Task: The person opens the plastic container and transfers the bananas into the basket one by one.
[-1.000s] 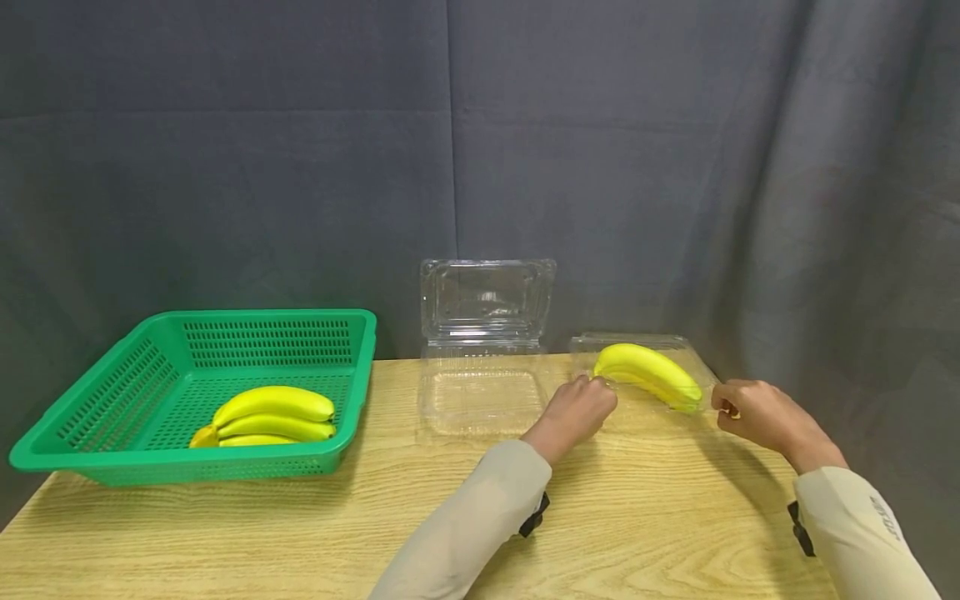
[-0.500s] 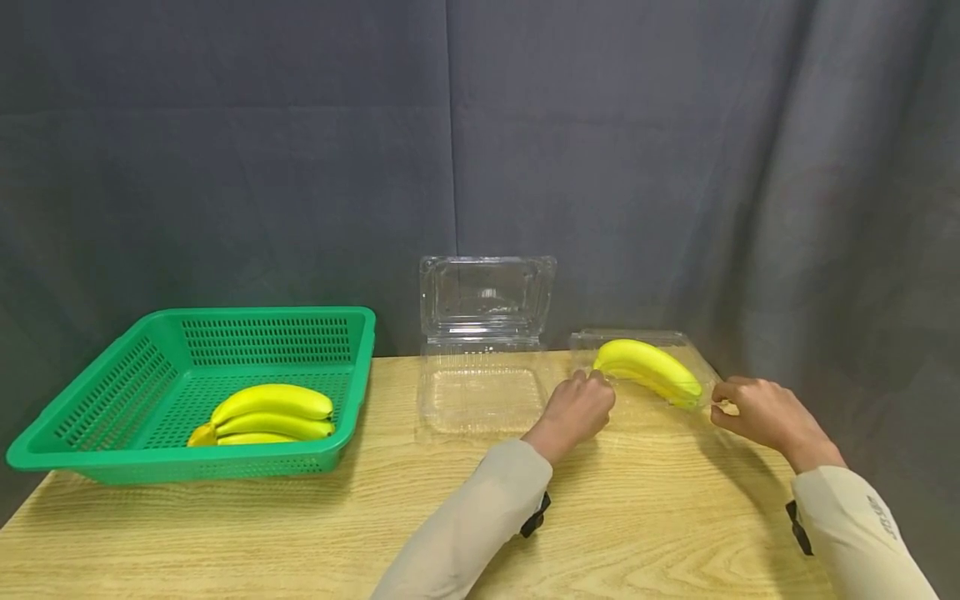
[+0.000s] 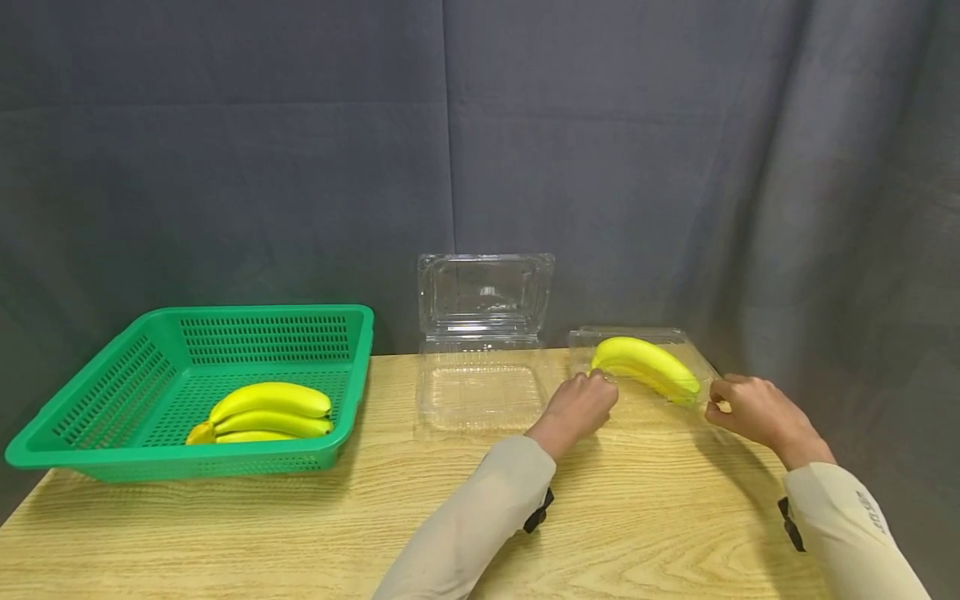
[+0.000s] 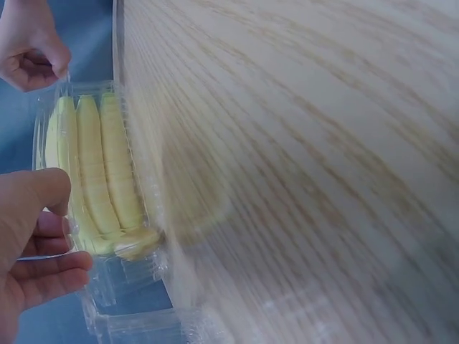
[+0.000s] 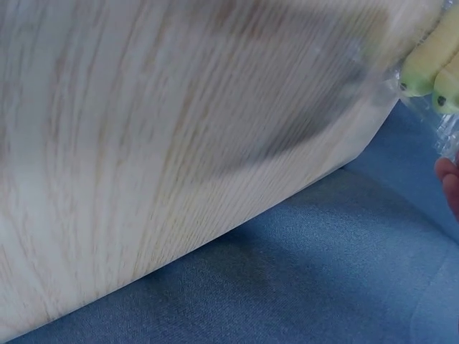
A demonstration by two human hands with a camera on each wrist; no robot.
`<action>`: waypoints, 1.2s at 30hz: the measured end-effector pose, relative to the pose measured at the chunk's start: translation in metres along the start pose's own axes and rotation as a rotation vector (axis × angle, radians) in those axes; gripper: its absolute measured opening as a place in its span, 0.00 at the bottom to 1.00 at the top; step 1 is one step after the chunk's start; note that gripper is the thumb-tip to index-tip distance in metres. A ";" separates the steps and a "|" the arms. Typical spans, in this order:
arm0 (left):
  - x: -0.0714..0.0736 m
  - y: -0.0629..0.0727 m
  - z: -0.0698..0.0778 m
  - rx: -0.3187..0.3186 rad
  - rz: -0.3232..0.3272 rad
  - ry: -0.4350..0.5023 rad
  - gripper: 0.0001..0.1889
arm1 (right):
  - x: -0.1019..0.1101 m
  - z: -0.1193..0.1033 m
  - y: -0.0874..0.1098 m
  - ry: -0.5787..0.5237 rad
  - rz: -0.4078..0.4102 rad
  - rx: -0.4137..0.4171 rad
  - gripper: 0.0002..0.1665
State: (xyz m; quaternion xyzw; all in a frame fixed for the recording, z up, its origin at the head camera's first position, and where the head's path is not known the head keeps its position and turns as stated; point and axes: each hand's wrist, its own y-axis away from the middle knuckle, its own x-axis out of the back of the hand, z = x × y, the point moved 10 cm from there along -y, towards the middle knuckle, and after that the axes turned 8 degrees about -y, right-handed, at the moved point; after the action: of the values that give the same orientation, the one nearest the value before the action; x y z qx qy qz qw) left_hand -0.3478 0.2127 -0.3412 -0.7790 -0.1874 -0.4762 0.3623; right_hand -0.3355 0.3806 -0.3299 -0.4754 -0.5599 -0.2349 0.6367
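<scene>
A bunch of yellow bananas (image 3: pixel 647 365) lies inside a clear plastic clamshell container (image 3: pixel 626 332) at the table's back right. My left hand (image 3: pixel 576 410) pinches the near left corner of this container. Its near right corner is pinched by my right hand (image 3: pixel 767 417). In the left wrist view, several bananas (image 4: pixel 102 168) show through the clear wall, between my left hand (image 4: pixel 29 247) and right hand (image 4: pixel 32 50). Only the tips of the bananas (image 5: pixel 423 72) and a few fingers (image 5: pixel 450 179) enter the right wrist view. How fully the lid sits down is hard to tell.
A second clear clamshell (image 3: pixel 483 404) stands open beside my left hand, its lid upright. On the left is a green basket (image 3: pixel 255 312) holding another banana bunch (image 3: pixel 270 412). The wooden table (image 3: pixel 300 533) ends at a grey curtain (image 3: pixel 300 167).
The view has tilted slightly. My right hand has shifted a little to the left; both hands keep their hold on the container's near corners.
</scene>
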 end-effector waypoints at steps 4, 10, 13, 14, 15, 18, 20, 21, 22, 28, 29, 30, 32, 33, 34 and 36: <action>0.003 0.001 0.002 -0.019 0.033 -0.036 0.09 | -0.002 0.000 -0.001 -0.001 -0.004 -0.010 0.06; 0.002 0.002 0.002 -0.040 0.031 -0.052 0.11 | -0.001 -0.003 0.000 0.003 0.042 0.039 0.10; -0.001 0.001 0.000 -0.042 0.004 -0.033 0.10 | 0.001 -0.005 0.003 0.008 0.072 0.070 0.13; -0.001 0.001 0.000 -0.042 -0.006 -0.027 0.10 | 0.001 -0.005 0.003 0.005 0.075 0.077 0.13; -0.003 0.001 -0.001 -0.041 -0.017 -0.017 0.10 | 0.002 -0.005 0.004 0.002 0.080 0.081 0.13; -0.004 0.001 -0.004 -0.039 -0.038 0.001 0.10 | 0.004 -0.006 0.006 -0.007 0.088 0.097 0.14; -0.005 0.001 -0.005 -0.038 -0.049 0.012 0.10 | 0.005 -0.006 0.006 -0.002 0.089 0.109 0.14; -0.005 0.001 -0.006 -0.040 -0.053 0.011 0.10 | 0.005 -0.006 0.006 0.004 0.088 0.114 0.13; -0.005 0.001 -0.006 -0.043 -0.054 0.004 0.11 | 0.005 -0.006 0.007 0.007 0.078 0.113 0.12; -0.003 0.002 -0.006 -0.077 -0.017 -0.072 0.12 | 0.001 0.000 0.005 0.016 -0.025 0.059 0.09; -0.003 0.002 -0.005 -0.086 -0.007 -0.085 0.12 | 0.001 0.000 0.005 0.018 -0.036 0.056 0.09; -0.002 0.002 -0.005 -0.096 0.001 -0.099 0.13 | 0.001 0.000 0.005 0.021 -0.043 0.056 0.09; -0.001 0.001 -0.004 -0.111 0.007 -0.112 0.13 | 0.001 -0.002 0.005 0.029 -0.045 0.073 0.10; -0.001 0.001 -0.003 -0.120 0.010 -0.122 0.13 | 0.002 -0.003 0.005 0.035 -0.043 0.086 0.10; -0.001 0.001 -0.002 -0.128 0.011 -0.129 0.13 | 0.002 -0.005 0.005 0.042 -0.038 0.101 0.10; 0.000 0.002 0.000 -0.146 0.012 -0.150 0.13 | 0.002 -0.006 0.005 0.049 -0.030 0.126 0.10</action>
State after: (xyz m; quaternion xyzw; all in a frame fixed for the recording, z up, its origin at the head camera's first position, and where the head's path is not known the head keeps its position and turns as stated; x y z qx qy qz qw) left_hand -0.3470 0.2116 -0.3420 -0.8381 -0.1741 -0.4264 0.2924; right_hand -0.3276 0.3778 -0.3288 -0.4199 -0.5648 -0.2205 0.6753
